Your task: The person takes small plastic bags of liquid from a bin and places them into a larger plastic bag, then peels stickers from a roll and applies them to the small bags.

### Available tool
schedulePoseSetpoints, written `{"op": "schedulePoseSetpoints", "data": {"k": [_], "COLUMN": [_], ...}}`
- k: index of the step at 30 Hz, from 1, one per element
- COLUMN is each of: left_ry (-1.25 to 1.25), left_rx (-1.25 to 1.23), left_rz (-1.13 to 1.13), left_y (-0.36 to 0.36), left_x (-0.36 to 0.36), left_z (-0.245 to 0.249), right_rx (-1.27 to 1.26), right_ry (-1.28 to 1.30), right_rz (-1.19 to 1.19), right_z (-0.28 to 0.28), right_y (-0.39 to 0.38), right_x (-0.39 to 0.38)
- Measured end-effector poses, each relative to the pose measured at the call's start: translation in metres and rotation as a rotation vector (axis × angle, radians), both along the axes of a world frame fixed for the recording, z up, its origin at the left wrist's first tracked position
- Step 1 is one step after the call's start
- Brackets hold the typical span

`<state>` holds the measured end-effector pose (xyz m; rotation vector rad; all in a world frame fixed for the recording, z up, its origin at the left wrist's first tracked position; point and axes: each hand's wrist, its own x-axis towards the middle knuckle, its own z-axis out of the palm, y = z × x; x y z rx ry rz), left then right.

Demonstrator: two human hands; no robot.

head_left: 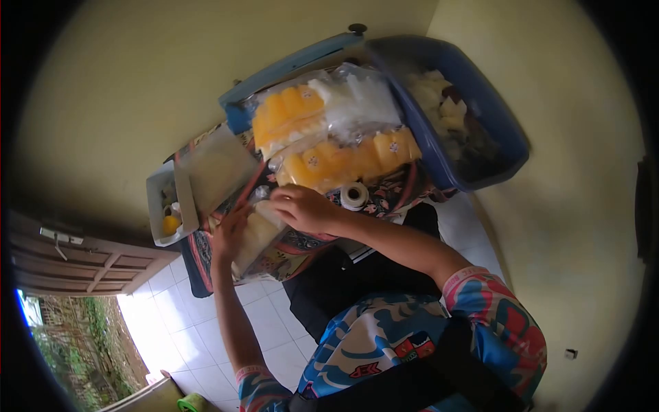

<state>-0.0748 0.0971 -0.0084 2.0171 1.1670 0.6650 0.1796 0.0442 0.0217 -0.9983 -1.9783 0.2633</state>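
Head view: left hand (230, 235) steadies, right hand (302, 208) grips one packet (255, 232).

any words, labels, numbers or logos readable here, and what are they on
Nothing here can be read as text.
Round stickers on the orange packets: too small and blurred to read.
Red and black emblem on the shirt: blurred, no letters legible.
Clear packet and tape roll: no print visible.

1. Daylight enters through the open doorway (75, 336) at lower left, blowing out the floor tiles (171, 329).
2. The walls (137, 82) sit dim and yellowish.
3. Strong fisheye bending, with black vignette at the corners.
4. Fine detail is soft throughout.
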Motion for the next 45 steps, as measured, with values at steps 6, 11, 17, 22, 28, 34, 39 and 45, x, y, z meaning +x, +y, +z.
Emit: {"op": "schedulePoseSetpoints", "data": {"k": [6,11,17,22,28,34,39,45], "left_ry": [-0.001,-0.029,0.173,0.277,0.282,0.386,0.344,0.277], "left_rx": [-0.007,-0.119,-0.033,-0.078,-0.026,-0.027,-0.022,-0.032], "left_rz": [-0.028,-0.003,-0.025,-0.019,0.029,0.061,0.042,0.070], "left_y": [0.002,0.000,0.005,0.005,-0.006,-0.005,-0.005,-0.010], "left_x": [0.000,0.003,0.007,0.024,0.037,0.043,0.044,0.049], "left_z": [-0.002,0.007,0.007,0.024,0.032,0.033,0.035,0.039], "right_rx": [-0.264,-0.428,-0.476,-0.398,-0.319,-0.297,-0.265,-0.304], "right_ry": [0.051,0.136,0.188,0.173,0.121,-0.020,0.030,0.098], "right_rz": [-0.147,-0.450,-0.380,-0.314,-0.258,-0.291,-0.358,-0.287], "right_z": [0.021,0.034,0.008,-0.031,-0.027,-0.032,-0.039,-0.033], "right_y": [-0.107,-0.158,-0.174,-0.155,-0.122,-0.106,-0.101,-0.092], "right_x": [0.143,0.208,0.178,0.147,0.142,0.132,0.128,0.141]}}
